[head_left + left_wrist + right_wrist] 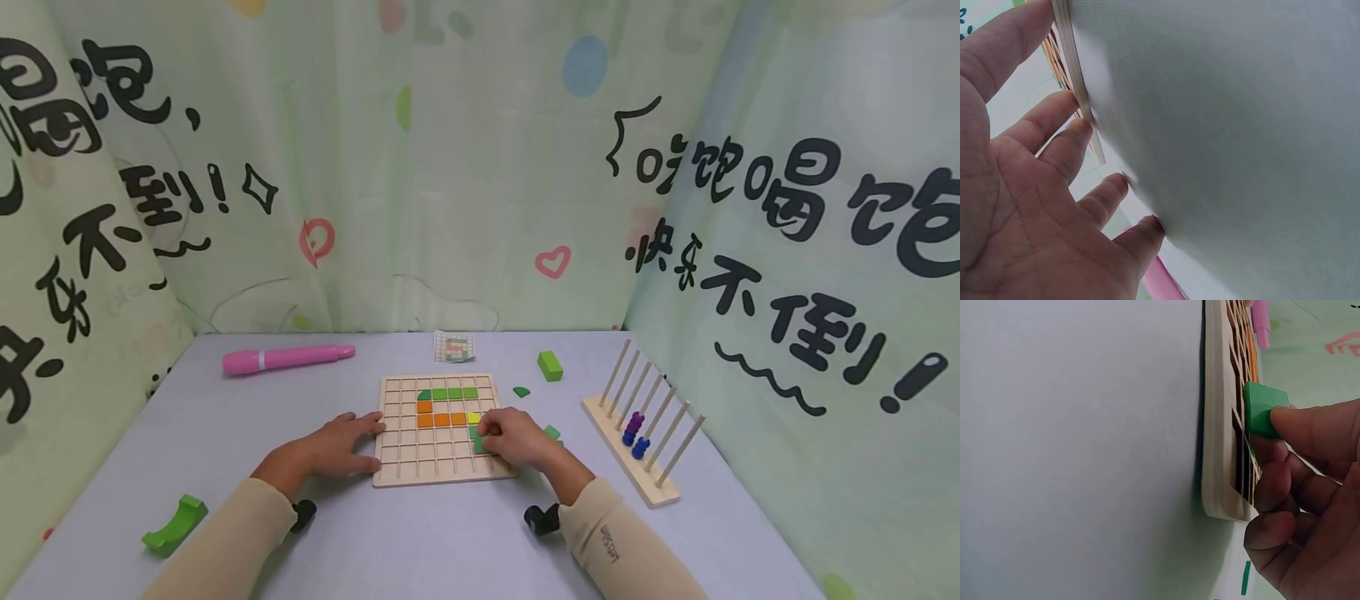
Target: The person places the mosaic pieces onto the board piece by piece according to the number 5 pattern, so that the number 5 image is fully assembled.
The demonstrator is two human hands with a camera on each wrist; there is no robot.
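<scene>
We see the right hand (516,437) pinching a smooth, flat-faced green tile (1263,400) between thumb and fingers, at the right side of a pale wooden board (405,473) ridged into square compartments. The left hand (336,446), its fingers spread apart, touches the board's left edge. In the grid we find square orange tiles (441,420) and a light-green row (455,393). To the right, a wooden rack (628,455) with slim round pegs carries glossy, knobbly beads (633,425).

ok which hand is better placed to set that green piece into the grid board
Probably the right hand: it pinches the green piece over the grid board, while the left hand touches the board's left edge, holding no piece.
</scene>
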